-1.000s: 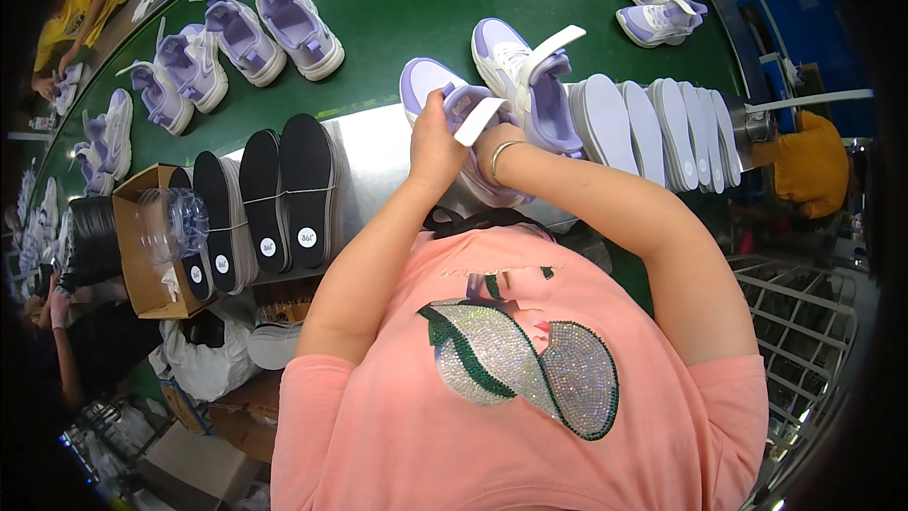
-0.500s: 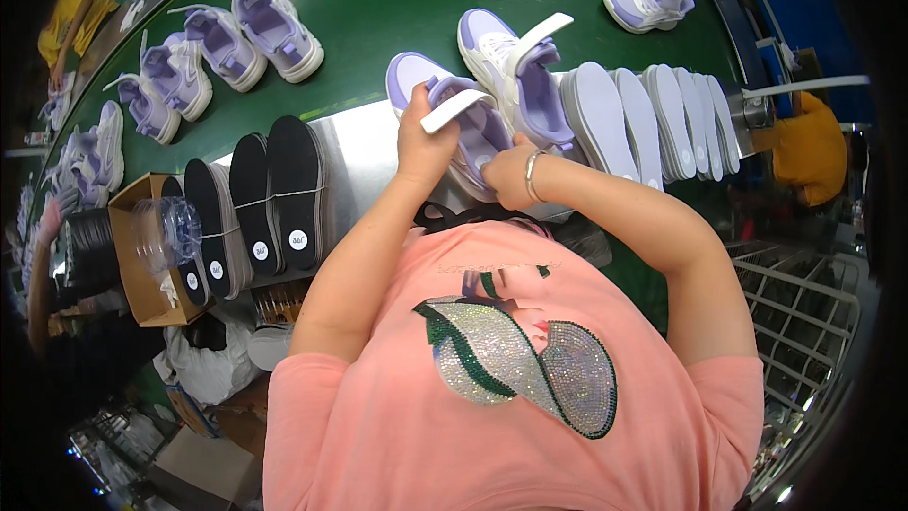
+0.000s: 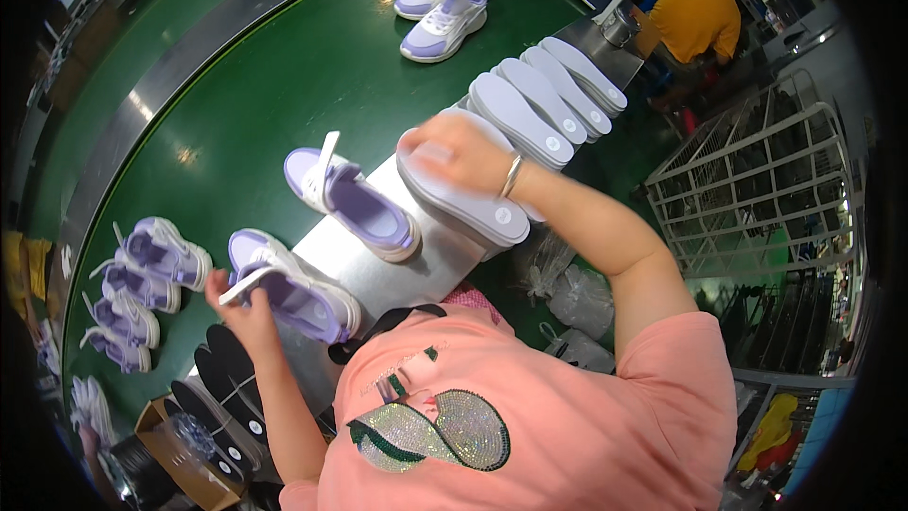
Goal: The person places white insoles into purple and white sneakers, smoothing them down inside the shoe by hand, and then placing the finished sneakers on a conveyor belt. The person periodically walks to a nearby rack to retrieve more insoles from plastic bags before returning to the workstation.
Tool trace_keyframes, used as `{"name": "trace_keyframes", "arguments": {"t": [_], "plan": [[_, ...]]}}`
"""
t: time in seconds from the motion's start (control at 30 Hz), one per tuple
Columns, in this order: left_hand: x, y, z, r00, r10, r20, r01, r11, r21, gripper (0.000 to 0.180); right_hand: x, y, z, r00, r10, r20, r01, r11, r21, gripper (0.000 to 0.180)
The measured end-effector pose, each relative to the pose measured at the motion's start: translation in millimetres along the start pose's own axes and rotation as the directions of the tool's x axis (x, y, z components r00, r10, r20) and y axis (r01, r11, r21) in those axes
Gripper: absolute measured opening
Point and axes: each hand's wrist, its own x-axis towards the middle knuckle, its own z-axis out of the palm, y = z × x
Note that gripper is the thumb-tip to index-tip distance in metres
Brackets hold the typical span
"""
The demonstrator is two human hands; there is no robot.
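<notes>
My left hand (image 3: 248, 317) grips the side of a lilac and white sneaker (image 3: 307, 308), its thumb by the opening and fingers outside. The shoe's white strap (image 3: 246, 282) crosses over that hand. A second matching sneaker (image 3: 378, 218) stands just right of it on the metal ledge (image 3: 421, 270), heel toward me, with its white tongue piece sticking up. My right hand (image 3: 459, 156), wearing a bangle, is over the toe half of a stack of pale grey insoles (image 3: 473, 208). Motion blurs its fingers, so whether they hold an insole is hidden.
More pale insole stacks (image 3: 515, 118) line the ledge to the right. Several lilac sneakers (image 3: 156, 260) stand on the green table at left; another pair (image 3: 445, 19) sits at the far side. Black insoles (image 3: 222, 369) and a cardboard box (image 3: 184, 468) are near left. A white wire rack (image 3: 747, 180) stands at right.
The view has swung to the right. My right hand has left the held sneaker and moved over to the pale insoles. My left hand stays at its sneaker.
</notes>
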Motion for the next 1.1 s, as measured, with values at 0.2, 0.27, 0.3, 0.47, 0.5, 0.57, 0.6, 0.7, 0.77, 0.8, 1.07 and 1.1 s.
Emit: {"name": "trace_keyframes", "arguments": {"t": [0.2, 0.27, 0.3, 0.47, 0.5, 0.57, 0.6, 0.7, 0.77, 0.8, 1.07, 1.1], "plan": [[1, 98, 62, 0.847, 0.363, 0.388, -0.482, 0.832, 0.274, 0.054, -93, 191, -100, 0.622, 0.669, -0.406, -0.773, 0.608, -0.181, 0.026], [4, 95, 101, 0.848, 0.227, 0.478, -0.410, 0.853, 0.323, 0.059, -137, 250, -127, 0.576, 0.692, -0.435, -0.816, 0.456, -0.355, 0.031], [6, 84, 113, 0.853, 0.172, 0.492, -0.368, 0.867, 0.335, 0.062, -136, 255, -134, 0.489, 0.746, -0.452, -0.862, 0.336, -0.379, 0.034], [13, 25, 140, 0.854, -0.011, 0.520, -0.235, 0.884, 0.405, 0.046, -152, 278, -154, 0.351, 0.835, -0.424, -0.851, 0.095, -0.516, 0.042], [14, 38, 142, 0.863, -0.084, 0.498, -0.138, 0.909, 0.393, 0.039, -152, 283, -155, 0.328, 0.849, -0.415, -0.853, 0.077, -0.516, 0.042], [16, 54, 140, 0.867, -0.098, 0.488, -0.106, 0.922, 0.373, 0.032, -157, 298, -154, 0.339, 0.851, -0.400, -0.816, 0.054, -0.575, 0.043], [14, 51, 135, 0.868, -0.047, 0.495, -0.167, 0.910, 0.380, 0.030, -145, 296, -161, 0.230, 0.933, -0.276, -0.837, 0.045, -0.546, 0.040], [8, 54, 131, 0.876, -0.028, 0.481, -0.187, 0.900, 0.393, 0.031, -151, 306, -168, 0.268, 0.931, -0.246, -0.823, 0.088, -0.561, 0.038], [3, 56, 129, 0.870, 0.010, 0.494, -0.241, 0.881, 0.407, 0.031, -144, 295, -177, 0.285, 0.927, -0.245, -0.789, 0.082, -0.608, 0.037], [3, 51, 130, 0.881, 0.040, 0.472, -0.233, 0.904, 0.358, 0.031, -142, 290, -180, 0.305, 0.918, -0.255, -0.780, 0.087, -0.620, 0.037], [8, 41, 135, 0.950, -0.039, 0.310, -0.032, 0.975, 0.220, 0.027, -70, 203, -180, 0.334, 0.922, -0.193, -0.919, 0.365, 0.152, 0.022], [7, 42, 136, 0.956, 0.002, 0.292, -0.068, 0.975, 0.214, 0.028, -61, 166, -167, 0.385, 0.918, -0.099, -0.859, 0.396, 0.325, 0.020]]}}
